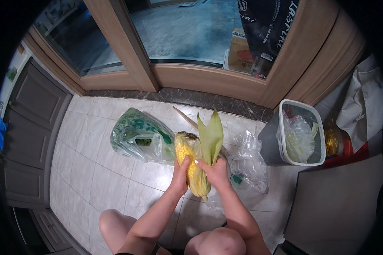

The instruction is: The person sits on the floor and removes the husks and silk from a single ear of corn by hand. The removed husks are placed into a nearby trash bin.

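An ear of yellow corn [184, 153] is held in front of me above the tiled floor, its kernels bare along the left side and dark silk at the top end. My left hand [180, 175] grips the left side of the ear, thumb on the kernels. On the right side, my right hand [216, 172] holds a pale green corn husk [210, 134] that stands up from the ear and is partly peeled away. Thinner husk still covers the ear's lower right part. The stem end points down towards my knees.
A clear plastic bag of green vegetables [137, 127] lies to the left. Crumpled clear plastic bags [249, 159] lie to the right, beside a grey waste bin [271, 137] holding plastic and husk-like scraps. Beyond are a wood-framed glass door [207, 75] and its dark stone threshold [185, 97].
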The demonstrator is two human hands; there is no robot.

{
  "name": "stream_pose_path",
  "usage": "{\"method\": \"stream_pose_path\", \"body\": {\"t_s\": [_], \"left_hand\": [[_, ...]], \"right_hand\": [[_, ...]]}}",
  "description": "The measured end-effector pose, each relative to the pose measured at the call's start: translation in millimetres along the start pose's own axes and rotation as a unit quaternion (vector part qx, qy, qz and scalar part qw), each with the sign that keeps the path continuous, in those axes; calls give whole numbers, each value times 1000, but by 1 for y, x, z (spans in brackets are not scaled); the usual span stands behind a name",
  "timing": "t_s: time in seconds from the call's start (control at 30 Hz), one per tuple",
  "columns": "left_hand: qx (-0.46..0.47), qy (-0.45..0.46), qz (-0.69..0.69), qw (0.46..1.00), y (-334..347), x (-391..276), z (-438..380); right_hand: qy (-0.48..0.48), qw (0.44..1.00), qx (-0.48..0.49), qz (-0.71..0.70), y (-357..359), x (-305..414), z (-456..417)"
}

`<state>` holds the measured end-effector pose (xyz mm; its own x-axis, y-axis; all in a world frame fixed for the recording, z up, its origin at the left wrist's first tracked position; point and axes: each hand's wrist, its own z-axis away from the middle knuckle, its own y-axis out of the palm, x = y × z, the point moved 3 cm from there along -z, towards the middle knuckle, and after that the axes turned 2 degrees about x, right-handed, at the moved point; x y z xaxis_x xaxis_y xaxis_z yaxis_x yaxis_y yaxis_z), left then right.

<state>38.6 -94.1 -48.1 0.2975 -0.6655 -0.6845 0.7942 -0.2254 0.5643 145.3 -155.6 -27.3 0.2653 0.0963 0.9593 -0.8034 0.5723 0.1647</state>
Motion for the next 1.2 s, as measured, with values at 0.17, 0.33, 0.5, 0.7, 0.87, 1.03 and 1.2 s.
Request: {"method": "stream_pose_path", "body": {"t_s": [0.17,0.33,0.5,0.7,0.87,1.03,1.2], "left_hand": [[-11,13,-84,996,6,4,8],[-15,42,-8,999,8,-1,6],[9,-57,92,994,-6,9,-5],[47,-52,176,982,-5,5,-3],[19,-69,173,982,-14,17,-5],[35,-63,147,986,4,28,12],[70,-44,145,986,4,24,14]], "right_hand": [[1,999,-46,25,-5,-1,3],[2,978,-146,149,-22,-25,-3],[23,974,-124,-185,-18,-39,-9],[84,897,-90,-424,-12,-43,-13],[78,876,-165,-446,-17,-42,-6],[6,899,-187,-395,-19,-10,0],[-34,908,-174,-379,-17,-2,4]]}}
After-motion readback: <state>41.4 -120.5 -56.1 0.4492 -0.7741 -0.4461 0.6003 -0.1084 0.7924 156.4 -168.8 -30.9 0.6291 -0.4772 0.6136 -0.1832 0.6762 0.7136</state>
